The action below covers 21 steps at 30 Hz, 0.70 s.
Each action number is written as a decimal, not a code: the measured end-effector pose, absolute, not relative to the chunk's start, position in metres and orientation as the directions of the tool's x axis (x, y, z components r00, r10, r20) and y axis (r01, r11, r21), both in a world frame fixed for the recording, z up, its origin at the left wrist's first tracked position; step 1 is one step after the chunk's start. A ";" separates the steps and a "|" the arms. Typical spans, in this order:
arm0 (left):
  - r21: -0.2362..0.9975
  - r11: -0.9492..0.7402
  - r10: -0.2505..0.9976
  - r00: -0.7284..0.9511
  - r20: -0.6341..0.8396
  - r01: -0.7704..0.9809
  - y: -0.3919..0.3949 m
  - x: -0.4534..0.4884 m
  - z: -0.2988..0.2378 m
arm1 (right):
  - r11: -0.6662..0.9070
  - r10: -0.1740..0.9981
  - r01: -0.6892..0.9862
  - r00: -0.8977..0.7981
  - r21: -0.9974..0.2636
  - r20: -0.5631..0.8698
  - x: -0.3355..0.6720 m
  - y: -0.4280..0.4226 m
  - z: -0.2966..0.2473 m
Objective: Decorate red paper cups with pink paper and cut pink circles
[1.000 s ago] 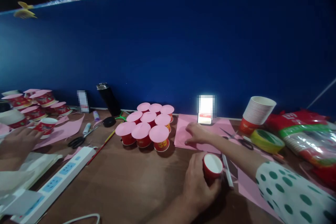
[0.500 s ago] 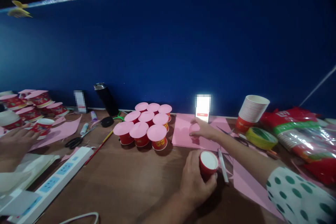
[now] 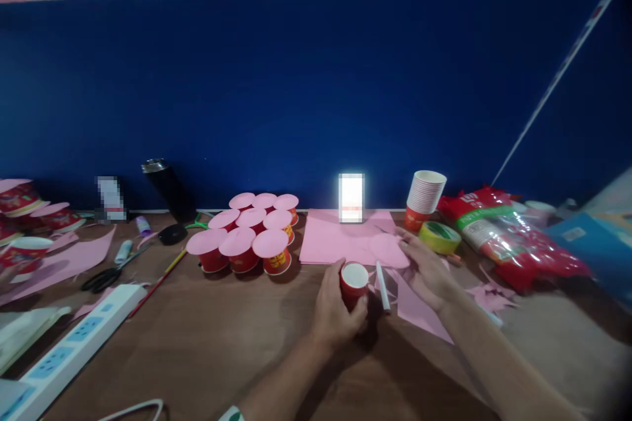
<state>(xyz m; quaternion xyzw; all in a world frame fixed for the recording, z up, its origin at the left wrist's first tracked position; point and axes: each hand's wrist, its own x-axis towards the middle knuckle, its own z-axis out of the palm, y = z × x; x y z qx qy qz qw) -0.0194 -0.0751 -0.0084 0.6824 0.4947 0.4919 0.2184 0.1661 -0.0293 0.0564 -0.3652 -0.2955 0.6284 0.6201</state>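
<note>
My left hand (image 3: 334,311) is wrapped round a small red paper cup (image 3: 354,281) standing upright on the brown table, its white inside showing. My right hand (image 3: 427,268) is pinched on a pink paper disc (image 3: 388,250) held just right of the cup, above the pink paper sheets (image 3: 330,240). A white pen (image 3: 382,285) lies between the cup and my right hand. Behind the cup stands a cluster of several red cups capped with pink discs (image 3: 249,240).
A stack of paper cups (image 3: 423,197), a yellow-green tape roll (image 3: 438,237) and a red plastic bag (image 3: 508,237) are at the right. A lit phone (image 3: 351,197) leans on the blue wall. Scissors (image 3: 101,276), a power strip (image 3: 69,348) and more capped cups (image 3: 29,210) lie left.
My right hand drew back from the pink sheets by the phone, lifting a pink disc toward the cup. The view swung right, so another person's hand at the left edge is gone.
</note>
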 end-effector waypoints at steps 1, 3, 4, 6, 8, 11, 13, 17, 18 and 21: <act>0.783 -0.419 0.889 0.031 0.457 0.460 -0.076 -0.019 -0.008 | -0.052 0.994 -0.579 0.046 -0.814 -0.096 0.167 -0.032 0.053; 0.780 -0.420 0.890 0.041 0.454 0.463 -0.078 -0.020 -0.007 | -0.054 0.993 -0.591 0.051 -0.805 -0.104 0.166 -0.034 0.046; 0.779 -0.416 0.892 0.047 0.449 0.468 -0.079 -0.020 -0.006 | -0.056 0.993 -0.589 0.048 -0.806 -0.104 0.166 -0.034 0.044; 0.780 -0.413 0.898 0.069 0.435 0.470 -0.081 -0.023 -0.003 | -0.059 0.994 -0.574 0.041 -0.817 -0.101 0.164 -0.034 0.041; 0.792 -0.437 0.892 0.095 0.441 0.427 -0.082 -0.027 0.002 | -0.068 0.994 -0.549 0.031 -0.833 -0.102 0.162 -0.036 0.043; 0.811 -0.501 0.855 0.028 0.518 0.302 -0.081 -0.033 0.016 | -0.088 0.996 -0.467 -0.021 -0.880 -0.089 0.159 -0.042 0.052; 0.833 -0.480 0.848 -0.098 0.521 0.275 -0.077 -0.037 0.029 | -0.083 0.996 -0.389 -0.071 -0.917 -0.060 0.155 -0.046 0.060; 0.933 -0.325 0.921 -0.171 0.349 0.155 -0.069 -0.039 0.056 | -0.057 0.981 -0.319 -0.196 -0.946 0.007 0.147 -0.052 0.075; 0.956 -0.278 0.947 -0.139 0.289 0.094 -0.067 -0.039 0.062 | -0.054 0.974 -0.303 -0.228 -0.952 0.018 0.145 -0.052 0.078; 0.988 -0.151 0.985 -0.083 0.148 -0.034 -0.062 -0.041 0.073 | -0.035 0.956 -0.218 -0.291 -0.975 0.031 0.139 -0.050 0.084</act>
